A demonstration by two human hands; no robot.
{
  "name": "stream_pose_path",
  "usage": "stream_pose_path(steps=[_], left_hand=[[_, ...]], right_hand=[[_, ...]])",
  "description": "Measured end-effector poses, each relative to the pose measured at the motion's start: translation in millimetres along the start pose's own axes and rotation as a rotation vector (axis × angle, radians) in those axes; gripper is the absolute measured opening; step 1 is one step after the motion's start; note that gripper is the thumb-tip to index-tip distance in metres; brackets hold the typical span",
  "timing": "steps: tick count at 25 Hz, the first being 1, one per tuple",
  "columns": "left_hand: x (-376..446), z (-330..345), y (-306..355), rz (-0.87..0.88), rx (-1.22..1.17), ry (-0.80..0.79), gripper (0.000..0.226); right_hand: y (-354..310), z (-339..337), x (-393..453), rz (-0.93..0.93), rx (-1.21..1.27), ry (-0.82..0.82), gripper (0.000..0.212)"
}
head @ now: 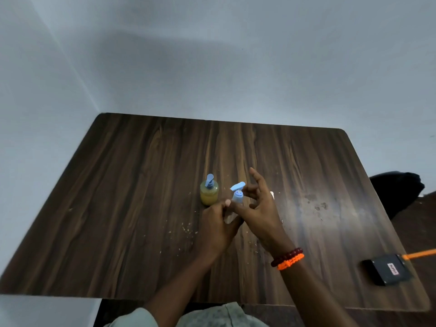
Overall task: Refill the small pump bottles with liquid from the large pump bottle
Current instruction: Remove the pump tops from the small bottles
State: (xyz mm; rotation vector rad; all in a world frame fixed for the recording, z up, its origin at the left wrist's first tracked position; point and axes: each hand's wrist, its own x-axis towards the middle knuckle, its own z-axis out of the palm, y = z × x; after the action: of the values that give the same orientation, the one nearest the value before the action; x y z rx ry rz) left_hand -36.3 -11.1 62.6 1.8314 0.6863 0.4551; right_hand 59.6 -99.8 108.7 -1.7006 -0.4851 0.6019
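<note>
Two pump bottles show near the centre of the frame on a dark wooden table [141,185]. The yellow-filled bottle [209,194] stands upright, just left of the hands, blue pump on. The second bottle [232,214], clear and seemingly empty, is held by the left hand [215,228], fingers wrapped round its body. The right hand [257,208] has thumb and fingers at its blue pump top [237,193], the other fingers spread; cannot tell if it truly pinches the collar or just touches it. A large bottle is not clearly seen; something pale peeks out behind the right hand.

Risks, as a guess: the pump could slip while being twisted, tipping the light bottle, or an elbow move could knock the yellow bottle over. A black box [387,271] sits lower right.
</note>
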Motion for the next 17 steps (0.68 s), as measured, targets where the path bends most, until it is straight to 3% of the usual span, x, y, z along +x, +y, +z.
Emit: stream_pose_path(steps=[3, 7, 14, 17], left_hand=[[-0.2, 1.2, 2.2, -0.03, 0.013, 0.012, 0.022], [-2.2, 1.5, 4.1, -0.073, 0.021, 0.008, 0.026], [-6.0, -0.1, -0.5, -0.095, 0.022, -0.034, 0.048], [-9.9, -0.5, -6.6, -0.099, 0.014, -0.021, 0.03]], right_hand=[[1.6, -2.8, 0.0, -0.009, 0.028, 0.032, 0.078], [3.9, -4.2, 0.0, 0.0, 0.032, -0.003, 0.087], [-3.7, -8.2, 6.0, -0.036, 0.173, 0.02, 0.062], [-20.4, -17.6, 17.3, -0.084, 0.357, 0.083, 0.052]])
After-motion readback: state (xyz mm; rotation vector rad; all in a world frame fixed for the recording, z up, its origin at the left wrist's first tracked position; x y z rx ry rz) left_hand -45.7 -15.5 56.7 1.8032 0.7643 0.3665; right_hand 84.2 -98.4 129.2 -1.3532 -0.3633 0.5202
